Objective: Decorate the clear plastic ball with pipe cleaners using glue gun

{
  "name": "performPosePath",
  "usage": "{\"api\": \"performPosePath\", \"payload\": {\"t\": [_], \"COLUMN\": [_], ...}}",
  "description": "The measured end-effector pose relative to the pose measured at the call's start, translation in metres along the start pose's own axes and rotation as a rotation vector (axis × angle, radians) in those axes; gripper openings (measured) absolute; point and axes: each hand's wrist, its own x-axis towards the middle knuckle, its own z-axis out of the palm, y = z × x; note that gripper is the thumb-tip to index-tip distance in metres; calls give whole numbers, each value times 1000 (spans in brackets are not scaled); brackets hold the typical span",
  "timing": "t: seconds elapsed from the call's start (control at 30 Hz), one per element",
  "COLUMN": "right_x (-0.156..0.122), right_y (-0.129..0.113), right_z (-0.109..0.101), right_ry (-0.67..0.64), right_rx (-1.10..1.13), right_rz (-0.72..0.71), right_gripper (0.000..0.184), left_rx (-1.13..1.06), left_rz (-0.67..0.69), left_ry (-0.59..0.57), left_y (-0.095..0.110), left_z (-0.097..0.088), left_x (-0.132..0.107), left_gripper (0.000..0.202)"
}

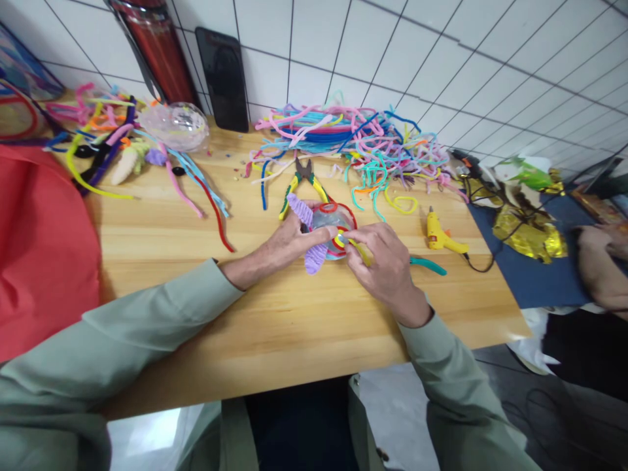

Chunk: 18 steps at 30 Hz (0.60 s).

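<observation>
My left hand [287,241] is closed around a clear rounded plastic piece [324,219] trimmed with red pipe cleaner. Two ribbed purple pipe-cleaner shapes [315,259] stick out on its left side, one up and one down. Against the piece's right side, my right hand [383,265] pinches a yellow pipe cleaner [362,252]; a yellow and red ring shows by the fingertips. Just behind the piece lie open pliers [305,170] with green and yellow handles. A teal handle [429,264] pokes out beside my right hand, the rest of that tool hidden.
A heap of coloured pipe cleaners [338,134] lies along the tiled wall, near a leaning phone [223,78] and a red flask [157,49]. More pipe cleaners and a clear plastic shell [174,125] sit left, by red cloth [44,248]. Right: a corded yellow glue gun [441,235] and another person's arm [601,268].
</observation>
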Motion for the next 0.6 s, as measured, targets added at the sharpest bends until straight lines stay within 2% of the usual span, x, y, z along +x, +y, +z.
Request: {"api": "performPosePath", "payload": {"t": [0.2, 0.4, 0.6], "right_x": [0, -1, -3], "right_y": [-1, 0, 1], "right_z": [1, -1, 0], "right_ry": [13, 1, 7], "right_rx": [-7, -15, -14], "right_rz": [3, 5, 24], "right_gripper": [31, 27, 27], "left_rx": [-26, 54, 61], "left_rz": [35, 52, 87], "left_ry": [-25, 10, -36], "left_y": [-7, -13, -11], "left_z": [2, 0, 2], "left_x": [5, 8, 11], "left_gripper": [80, 83, 76]}}
